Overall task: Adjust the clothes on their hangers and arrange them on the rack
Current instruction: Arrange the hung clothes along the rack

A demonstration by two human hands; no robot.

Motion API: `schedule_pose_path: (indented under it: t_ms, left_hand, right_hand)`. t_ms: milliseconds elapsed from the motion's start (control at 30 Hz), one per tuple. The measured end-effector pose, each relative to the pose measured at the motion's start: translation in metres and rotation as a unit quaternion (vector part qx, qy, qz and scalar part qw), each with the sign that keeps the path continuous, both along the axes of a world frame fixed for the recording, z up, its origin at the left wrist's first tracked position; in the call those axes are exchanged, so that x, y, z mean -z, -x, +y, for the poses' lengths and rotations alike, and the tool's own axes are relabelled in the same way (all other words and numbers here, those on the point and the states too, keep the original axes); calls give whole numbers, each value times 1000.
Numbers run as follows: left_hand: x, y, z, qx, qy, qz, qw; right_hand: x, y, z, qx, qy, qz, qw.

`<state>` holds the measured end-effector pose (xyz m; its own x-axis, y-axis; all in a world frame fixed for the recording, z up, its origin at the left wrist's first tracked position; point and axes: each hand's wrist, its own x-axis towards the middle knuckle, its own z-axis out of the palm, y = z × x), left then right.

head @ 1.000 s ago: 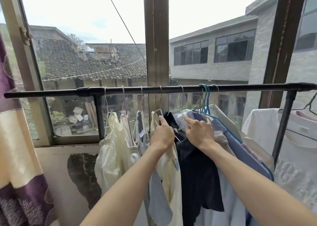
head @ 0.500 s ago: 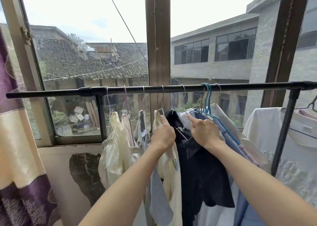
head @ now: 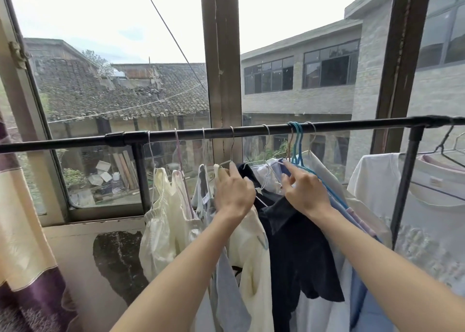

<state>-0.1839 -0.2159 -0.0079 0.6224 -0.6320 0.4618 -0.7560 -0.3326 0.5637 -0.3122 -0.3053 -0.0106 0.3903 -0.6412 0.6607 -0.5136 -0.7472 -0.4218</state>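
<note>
A black rack bar (head: 251, 132) runs across the window with several hangers hooked on it. Cream garments (head: 163, 216) hang at the left, a dark navy shirt (head: 299, 251) in the middle, light blue clothes (head: 357, 289) on blue hangers (head: 298, 142) to its right. My left hand (head: 232, 192) is closed on the shoulder of the cream top and its wire hanger, just left of the navy shirt. My right hand (head: 304, 189) pinches the pale collar fabric on the hanger right of the navy shirt, index finger stretched up.
A white T-shirt (head: 425, 205) hangs at the far right behind the rack's black upright (head: 405, 188). A purple and cream curtain (head: 22, 243) hangs at the left. The window frame post (head: 221, 67) stands behind the bar.
Both hands have stayed on the garments around the navy shirt, with only slight shifts. The view has drifted a little.
</note>
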Motion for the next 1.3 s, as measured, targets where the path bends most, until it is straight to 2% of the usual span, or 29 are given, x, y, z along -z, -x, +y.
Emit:
schedule_pose_path:
  t_ms: [67,167,233,333,433,567,767,867,1100,1300]
  left_hand:
    - [-7,8,-1,-7,63,-40,997]
    - [-19,30,-7,39,95,-62,993]
    - [-22,43,-18,85,92,-32,992]
    - [-20,59,-39,106,39,80,990]
    - [-8,79,-57,90,-26,139,986]
    - [7,103,-76,35,-57,90,994]
    - [10,111,-84,-44,-75,51,995]
    - [14,105,-83,-36,-78,48,995]
    - [19,97,-84,-28,-99,47,994]
    - [20,97,-84,-44,-112,13,993]
  right_hand:
    - [0,9,-6,23,25,-25,999]
    - [-1,22,-17,64,19,73,995]
    - [-2,27,-19,67,3,143,987]
    - [-4,37,-24,49,-13,193,980]
    - [1,50,-37,21,-37,139,989]
    - [6,69,-62,-22,-99,48,994]
    - [7,101,-96,2,-102,38,994]
    - [9,109,-104,12,-101,40,994]
    - [9,94,-91,-53,-61,27,996]
    - [9,78,-82,-65,-58,30,996]
